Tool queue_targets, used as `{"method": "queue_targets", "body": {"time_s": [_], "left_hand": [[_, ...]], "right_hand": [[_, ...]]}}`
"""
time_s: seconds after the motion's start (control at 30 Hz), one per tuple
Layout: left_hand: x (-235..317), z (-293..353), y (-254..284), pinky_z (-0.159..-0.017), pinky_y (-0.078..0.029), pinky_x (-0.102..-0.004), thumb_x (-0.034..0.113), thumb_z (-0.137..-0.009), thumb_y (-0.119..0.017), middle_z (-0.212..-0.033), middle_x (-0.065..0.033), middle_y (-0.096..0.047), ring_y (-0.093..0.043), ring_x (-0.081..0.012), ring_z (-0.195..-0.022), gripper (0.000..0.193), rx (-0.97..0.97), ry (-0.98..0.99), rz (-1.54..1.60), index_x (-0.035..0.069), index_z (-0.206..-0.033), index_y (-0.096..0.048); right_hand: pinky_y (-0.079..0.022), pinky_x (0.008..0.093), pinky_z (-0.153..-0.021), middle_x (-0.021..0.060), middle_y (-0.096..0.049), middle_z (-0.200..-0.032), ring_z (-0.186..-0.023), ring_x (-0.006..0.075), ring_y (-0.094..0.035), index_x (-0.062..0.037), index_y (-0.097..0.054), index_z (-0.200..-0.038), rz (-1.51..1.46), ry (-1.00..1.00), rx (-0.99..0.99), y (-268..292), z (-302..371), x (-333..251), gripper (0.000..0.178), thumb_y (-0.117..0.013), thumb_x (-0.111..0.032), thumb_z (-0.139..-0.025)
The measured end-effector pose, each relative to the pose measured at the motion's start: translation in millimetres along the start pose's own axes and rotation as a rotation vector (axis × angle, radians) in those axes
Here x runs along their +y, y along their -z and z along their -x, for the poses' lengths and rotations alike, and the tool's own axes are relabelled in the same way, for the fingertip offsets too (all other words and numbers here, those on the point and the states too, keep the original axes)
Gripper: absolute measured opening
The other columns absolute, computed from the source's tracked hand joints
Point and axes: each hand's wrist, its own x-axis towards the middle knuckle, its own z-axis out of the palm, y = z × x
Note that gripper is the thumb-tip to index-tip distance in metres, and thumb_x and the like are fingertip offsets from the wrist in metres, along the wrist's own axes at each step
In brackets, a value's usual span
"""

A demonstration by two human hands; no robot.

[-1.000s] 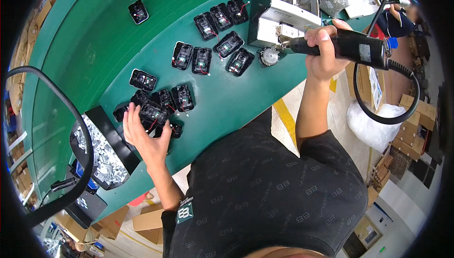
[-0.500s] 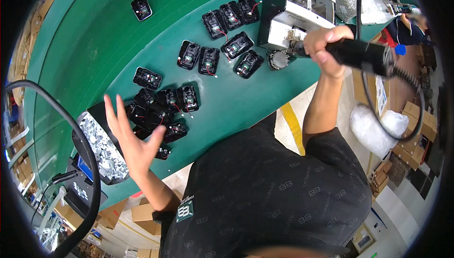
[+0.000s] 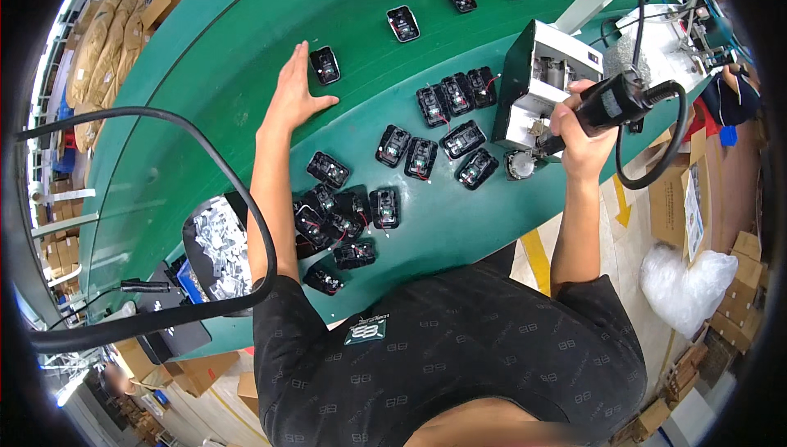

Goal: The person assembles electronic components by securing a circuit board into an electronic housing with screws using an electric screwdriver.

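Note:
My left hand (image 3: 293,95) is stretched out over the green conveyor belt, its fingers straight and the thumb apart, holding nothing. Just right of its fingertips lies a black plastic housing (image 3: 325,65) with a pale rim. My right hand (image 3: 580,142) grips a black electric screwdriver (image 3: 611,104), which is tilted with its cable end up to the right. The tool's tip points down left, by the front of a white and black screw feeder (image 3: 533,107); whether it touches is unclear. Several black housings with small circuit boards and red wires (image 3: 421,157) lie on the green table between my hands.
More housings (image 3: 403,23) are spaced along the belt. A heap of housings (image 3: 332,213) sits beside a black bin of small silvery parts (image 3: 220,242) at the left. A thick black cable (image 3: 221,164) arches across the left side. A small round container (image 3: 520,165) stands at the feeder's front.
My left hand has moved away from the heap and out over the belt, beside a housing. The screwdriver, still in my right hand, is tilted more steeply. The whole view has shifted.

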Motion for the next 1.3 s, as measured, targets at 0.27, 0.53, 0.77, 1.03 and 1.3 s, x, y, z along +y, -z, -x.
{"method": "queue_targets", "body": {"time_s": [0.27,0.53,0.77,1.03,1.3], "left_hand": [[-7.4,-14.4,-20.1,-0.099,-0.041,-0.04,0.02,-0.065,-0.077,-0.125,-0.0218,-0.049,-0.048,-0.0362,-0.116,0.076,0.139,0.015,-0.04,-0.001,-0.13,-0.041],[30.8,15.2,16.3,-0.094,-0.044,-0.0405,0.023,-0.068,-0.072,-0.117,-0.0191,-0.049,-0.052,-0.0329,-0.107,0.066,0.29,0.011,0.049,0.0,-0.124,-0.048],[125.2,94.4,48.5,-0.093,-0.047,-0.0342,0.008,-0.06,-0.076,-0.123,-0.0107,-0.041,-0.049,-0.0214,-0.111,0.077,0.386,-0.054,0.707,0.002,-0.13,-0.043],[167.4,172.7,9.5,-0.099,-0.038,-0.0385,0.007,-0.055,-0.079,-0.125,-0.0198,-0.047,-0.049,-0.0264,-0.114,0.082,0.246,-0.103,1.042,-0.001,-0.124,-0.037],[203.3,172.2,-7.1,-0.094,-0.045,-0.0371,0.016,-0.055,-0.083,-0.121,-0.0133,-0.057,-0.056,-0.0291,-0.11,0.08,0.127,-0.185,0.807,0.005,-0.125,-0.045]], "right_hand": [[-0.038,0.0208,-0.051,-0.0011,-0.055,-0.066,-0.055,0.0056,-0.05,-0.0006,-0.055,-0.103,-0.038,-0.047,0.087,-0.7,-4.8,3.3,0.031,-0.063,0.004,-0.073],[-0.036,0.0206,-0.049,-0.0023,-0.056,-0.064,-0.053,0.0034,-0.048,-0.0007,-0.057,-0.101,-0.068,0.0,0.056,-7.1,-7.3,4.5,0.028,-0.065,0.001,-0.074],[-0.041,0.0228,-0.05,0.0002,-0.054,-0.061,-0.052,0.0073,-0.051,0.0015,-0.054,-0.098,-0.057,0.032,0.086,0.8,-0.3,-9.5,0.025,-0.062,0.003,-0.074],[-0.044,0.0279,-0.049,0.0056,-0.055,-0.065,-0.048,0.0142,-0.05,0.002,-0.053,-0.104,-0.397,-0.051,0.126,11.4,50.8,-25.0,0.031,-0.056,0.005,-0.073],[-0.042,0.0304,-0.055,0.0007,-0.042,-0.065,-0.053,0.0126,-0.045,-0.0121,-0.035,-0.129,-0.746,0.284,-0.336,-10.4,70.4,-102.9,0.047,-0.05,-0.009,-0.085]]}}
